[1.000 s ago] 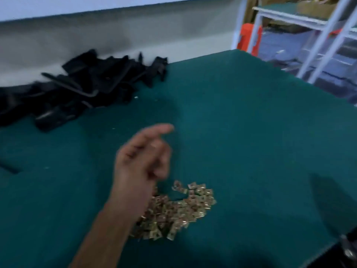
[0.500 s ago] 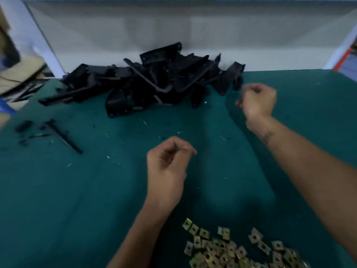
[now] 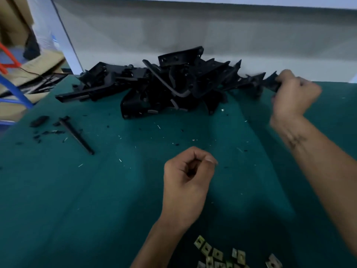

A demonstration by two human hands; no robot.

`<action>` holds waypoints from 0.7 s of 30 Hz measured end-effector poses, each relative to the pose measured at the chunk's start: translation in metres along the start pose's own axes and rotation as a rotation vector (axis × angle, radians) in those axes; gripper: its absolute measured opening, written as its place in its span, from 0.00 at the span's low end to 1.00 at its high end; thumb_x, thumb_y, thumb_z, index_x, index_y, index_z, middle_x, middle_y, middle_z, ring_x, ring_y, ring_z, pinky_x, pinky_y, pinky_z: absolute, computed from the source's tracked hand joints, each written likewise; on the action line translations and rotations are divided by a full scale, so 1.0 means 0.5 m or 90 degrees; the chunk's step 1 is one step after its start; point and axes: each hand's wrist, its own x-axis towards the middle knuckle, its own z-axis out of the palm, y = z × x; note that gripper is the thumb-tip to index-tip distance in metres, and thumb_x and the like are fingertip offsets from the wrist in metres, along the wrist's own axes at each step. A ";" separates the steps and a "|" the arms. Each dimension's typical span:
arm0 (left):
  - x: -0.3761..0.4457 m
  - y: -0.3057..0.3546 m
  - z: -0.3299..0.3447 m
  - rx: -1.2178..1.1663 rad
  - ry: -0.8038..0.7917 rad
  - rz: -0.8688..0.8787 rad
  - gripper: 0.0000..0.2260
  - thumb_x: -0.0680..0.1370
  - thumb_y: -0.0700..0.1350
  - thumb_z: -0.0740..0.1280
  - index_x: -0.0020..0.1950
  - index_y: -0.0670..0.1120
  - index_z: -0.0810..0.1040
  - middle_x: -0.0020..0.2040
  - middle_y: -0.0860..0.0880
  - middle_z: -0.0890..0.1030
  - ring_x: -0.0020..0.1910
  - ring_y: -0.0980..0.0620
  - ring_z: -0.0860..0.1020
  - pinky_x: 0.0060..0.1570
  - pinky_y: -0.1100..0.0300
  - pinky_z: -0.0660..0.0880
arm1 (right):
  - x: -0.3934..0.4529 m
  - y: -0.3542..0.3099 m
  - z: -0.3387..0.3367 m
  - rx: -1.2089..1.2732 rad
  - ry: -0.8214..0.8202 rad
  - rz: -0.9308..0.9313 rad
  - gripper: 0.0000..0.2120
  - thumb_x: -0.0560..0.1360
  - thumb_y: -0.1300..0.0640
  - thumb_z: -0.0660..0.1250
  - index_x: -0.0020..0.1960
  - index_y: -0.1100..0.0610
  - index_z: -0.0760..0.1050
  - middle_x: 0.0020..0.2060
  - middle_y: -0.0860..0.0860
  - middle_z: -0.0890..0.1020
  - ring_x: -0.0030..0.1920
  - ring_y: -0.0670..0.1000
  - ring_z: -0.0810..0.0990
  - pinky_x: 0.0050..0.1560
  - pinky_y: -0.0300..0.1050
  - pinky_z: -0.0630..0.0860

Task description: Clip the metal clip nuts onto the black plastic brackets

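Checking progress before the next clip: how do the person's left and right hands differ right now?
The right hand is stretched far out, gripping a black plastic bracket at the pile's right end; the left hand hangs mid-table, nearer the brass-coloured metal clip nuts. The right looks motion-blurred, the left sharp. Both are curled; what the left holds is hidden.

A green-covered counter (image 3: 77, 190) meets a pale wall (image 3: 193, 31). A loose black rod (image 3: 76, 135) and black fragments (image 3: 39, 120) lie at its left, near cardboard boxes (image 3: 17, 20) and a blue frame (image 3: 17, 91).
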 end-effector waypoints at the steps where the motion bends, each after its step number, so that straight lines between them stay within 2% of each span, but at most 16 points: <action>1: -0.003 0.002 0.003 0.024 0.015 0.021 0.08 0.78 0.39 0.67 0.39 0.45 0.80 0.28 0.50 0.72 0.26 0.59 0.65 0.26 0.67 0.63 | -0.031 -0.025 -0.025 0.025 -0.013 0.043 0.19 0.61 0.60 0.69 0.25 0.51 0.58 0.24 0.49 0.60 0.28 0.53 0.57 0.27 0.45 0.54; 4: -0.008 0.007 0.004 0.088 0.048 0.085 0.04 0.77 0.40 0.70 0.49 0.49 0.80 0.38 0.48 0.77 0.34 0.54 0.75 0.31 0.58 0.71 | -0.135 -0.084 -0.094 0.007 -0.104 0.160 0.12 0.66 0.62 0.68 0.30 0.55 0.66 0.22 0.48 0.66 0.23 0.50 0.60 0.24 0.38 0.59; 6: -0.009 0.012 0.002 0.138 0.049 0.104 0.15 0.76 0.44 0.72 0.62 0.51 0.76 0.52 0.52 0.78 0.51 0.50 0.78 0.40 0.55 0.77 | -0.199 -0.121 -0.138 -0.008 -0.203 0.228 0.12 0.68 0.62 0.66 0.30 0.55 0.66 0.21 0.48 0.63 0.22 0.49 0.58 0.22 0.38 0.59; 8: -0.010 0.012 0.001 0.156 0.026 0.098 0.27 0.76 0.50 0.74 0.72 0.52 0.69 0.67 0.57 0.73 0.68 0.51 0.73 0.55 0.55 0.77 | -0.244 -0.152 -0.174 -0.019 -0.337 0.358 0.14 0.70 0.60 0.64 0.28 0.53 0.66 0.20 0.48 0.61 0.22 0.49 0.58 0.20 0.37 0.57; 9: -0.012 0.014 0.002 0.162 0.016 0.096 0.29 0.76 0.54 0.73 0.74 0.56 0.66 0.72 0.60 0.70 0.72 0.54 0.69 0.62 0.53 0.75 | -0.259 -0.164 -0.188 -0.025 -0.403 0.439 0.16 0.70 0.59 0.63 0.26 0.53 0.65 0.19 0.48 0.61 0.22 0.48 0.59 0.19 0.36 0.56; 11: -0.015 0.016 0.002 0.204 0.025 0.122 0.25 0.76 0.62 0.70 0.71 0.66 0.67 0.72 0.68 0.68 0.75 0.59 0.64 0.72 0.50 0.67 | -0.280 -0.176 -0.209 -0.025 -0.491 0.571 0.17 0.71 0.57 0.61 0.23 0.53 0.64 0.19 0.48 0.60 0.20 0.47 0.61 0.18 0.34 0.52; 12: -0.017 0.018 0.003 0.241 0.042 0.148 0.19 0.76 0.64 0.68 0.66 0.67 0.71 0.68 0.69 0.71 0.75 0.60 0.65 0.74 0.46 0.63 | -0.286 -0.176 -0.216 -0.026 -0.512 0.610 0.17 0.71 0.57 0.60 0.24 0.53 0.63 0.19 0.47 0.59 0.20 0.46 0.61 0.18 0.34 0.52; 14: -0.017 0.017 0.002 0.318 0.075 0.200 0.10 0.78 0.62 0.66 0.54 0.61 0.80 0.56 0.65 0.80 0.66 0.62 0.73 0.70 0.38 0.61 | -0.289 -0.169 -0.226 -0.046 -0.538 0.655 0.17 0.73 0.56 0.59 0.25 0.53 0.63 0.19 0.47 0.59 0.19 0.46 0.62 0.15 0.33 0.53; 16: -0.020 0.016 0.002 0.435 0.081 0.248 0.11 0.80 0.58 0.64 0.46 0.53 0.81 0.44 0.62 0.80 0.50 0.62 0.77 0.64 0.40 0.64 | -0.281 -0.151 -0.240 -0.120 -0.567 0.624 0.20 0.77 0.54 0.58 0.26 0.54 0.66 0.19 0.48 0.61 0.20 0.47 0.64 0.15 0.35 0.55; 18: -0.024 0.017 0.003 0.570 0.062 0.269 0.13 0.81 0.56 0.60 0.46 0.49 0.79 0.40 0.58 0.81 0.40 0.55 0.78 0.57 0.47 0.66 | -0.268 -0.123 -0.260 -0.248 -0.592 0.447 0.26 0.82 0.45 0.58 0.30 0.58 0.74 0.22 0.52 0.70 0.23 0.51 0.71 0.19 0.36 0.60; 19: -0.025 0.019 0.001 0.611 0.053 0.262 0.14 0.81 0.55 0.58 0.46 0.49 0.77 0.40 0.56 0.82 0.36 0.52 0.77 0.54 0.49 0.67 | -0.264 -0.109 -0.270 -0.276 -0.587 0.340 0.29 0.83 0.39 0.57 0.35 0.59 0.79 0.27 0.54 0.77 0.26 0.52 0.74 0.22 0.37 0.63; 21: -0.024 0.025 -0.001 0.666 0.043 0.255 0.14 0.82 0.54 0.55 0.46 0.48 0.76 0.40 0.53 0.82 0.31 0.49 0.76 0.47 0.51 0.69 | -0.264 -0.085 -0.286 -0.206 -0.587 0.192 0.28 0.80 0.33 0.59 0.46 0.54 0.85 0.41 0.53 0.85 0.33 0.51 0.79 0.27 0.39 0.69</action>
